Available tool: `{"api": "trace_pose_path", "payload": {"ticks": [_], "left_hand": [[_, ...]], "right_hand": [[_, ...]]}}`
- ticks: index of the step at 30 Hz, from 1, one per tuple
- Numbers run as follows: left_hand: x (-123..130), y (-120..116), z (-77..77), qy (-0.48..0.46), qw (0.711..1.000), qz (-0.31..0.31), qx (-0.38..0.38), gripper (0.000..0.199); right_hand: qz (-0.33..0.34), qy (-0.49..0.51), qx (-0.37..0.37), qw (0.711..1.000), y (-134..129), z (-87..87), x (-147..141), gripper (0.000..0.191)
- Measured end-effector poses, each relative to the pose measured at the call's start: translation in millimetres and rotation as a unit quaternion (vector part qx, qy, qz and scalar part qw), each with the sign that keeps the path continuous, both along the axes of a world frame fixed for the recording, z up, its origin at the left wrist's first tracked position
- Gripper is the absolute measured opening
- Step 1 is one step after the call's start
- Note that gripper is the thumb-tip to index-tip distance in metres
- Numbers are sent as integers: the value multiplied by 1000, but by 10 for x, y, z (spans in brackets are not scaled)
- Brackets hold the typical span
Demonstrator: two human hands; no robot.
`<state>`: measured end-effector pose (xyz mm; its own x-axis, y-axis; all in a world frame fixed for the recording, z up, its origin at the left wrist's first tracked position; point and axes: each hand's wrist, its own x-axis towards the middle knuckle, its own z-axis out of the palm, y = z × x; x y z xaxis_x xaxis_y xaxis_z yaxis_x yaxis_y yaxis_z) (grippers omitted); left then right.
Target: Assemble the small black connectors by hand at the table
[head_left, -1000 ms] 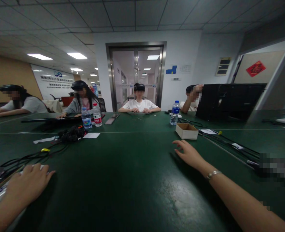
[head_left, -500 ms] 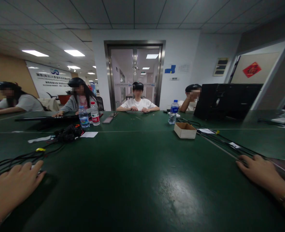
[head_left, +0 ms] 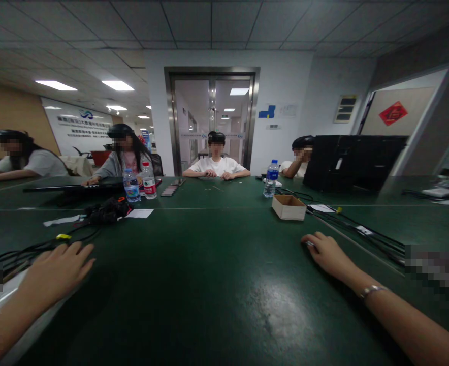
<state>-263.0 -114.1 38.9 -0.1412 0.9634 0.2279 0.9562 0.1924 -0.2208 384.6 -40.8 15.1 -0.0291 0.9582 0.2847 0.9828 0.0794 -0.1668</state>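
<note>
My left hand [head_left: 59, 272] is over the green table [head_left: 194, 284] at the left, palm down, its fingers apart, near black cables [head_left: 22, 254]. No object shows between its fingers. On the right, my right hand [head_left: 328, 253] is closed, fingertips together around something small and pale, too small to name. That hand is just in front of an open cardboard box [head_left: 289, 211]. A bracelet [head_left: 373, 290] circles the right wrist.
Bottles [head_left: 132, 187] and a tangled black item [head_left: 108, 211] stand or lie at the back left. Another bottle [head_left: 271, 179] is behind the box. Cables [head_left: 357, 229] and a black monitor [head_left: 352, 162] are at the right. Several people sit across the table.
My right hand has moved left from the table's right side to near the box, a small item now showing at its fingertips. My left hand has shifted right and slightly up, its fingers apart.
</note>
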Motion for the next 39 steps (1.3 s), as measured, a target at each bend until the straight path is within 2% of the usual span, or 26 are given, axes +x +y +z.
{"api": "trace_pose_path", "payload": {"ticks": [3, 5, 7, 8, 11, 13, 15, 16, 20, 23, 26, 30, 35, 39], "left_hand": [[591, 218, 101, 55, 993, -104, 15, 46], [1083, 380, 123, 15, 985, -170, 25, 42], [1587, 530, 93, -77, 969, -232, 25, 38], [1822, 600, 57, -138, 956, -258, 23, 38], [2368, 799, -123, -310, 885, -346, 22, 38], [2570, 917, -264, -424, 840, -338, 11, 40], [2655, 1001, -373, -483, 814, -323, -5, 41], [2667, 1023, -406, -483, 812, -326, -13, 39], [2641, 993, -395, -389, 853, -348, -9, 21], [2629, 928, -340, -359, 871, -335, 2, 21], [2616, 896, -326, -362, 880, -308, 8, 26], [2567, 874, -338, -349, 900, -257, 34, 33], [2521, 877, -300, -377, 895, -239, -6, 27], [2520, 996, -232, -393, 886, -239, -56, 28]], "right_hand": [[80, 23, 12, 996, 105, -33, -654, 34], [133, 51, 7, 990, 148, -46, -1129, 37], [192, 96, 5, 977, 174, -63, -1581, 45], [222, 115, 1, 968, 183, -74, -1781, 51], [283, 132, 8, 950, 205, -110, -2216, 62], [280, 143, 12, 949, 210, -120, -2347, 63], [262, 151, 13, 953, 202, -105, -2372, 60], [255, 147, 12, 956, 192, -90, -2358, 58], [258, 89, 4, 962, 155, -18, -2231, 50], [256, 69, -19, 964, 161, -3, -2111, 48], [253, 90, -32, 963, 201, -34, -2001, 47], [243, 167, -16, 955, 269, -86, -1936, 53], [213, 203, -15, 956, 321, -92, -1949, 22], [222, 202, 8, 954, 351, -117, -1948, 26]]}}
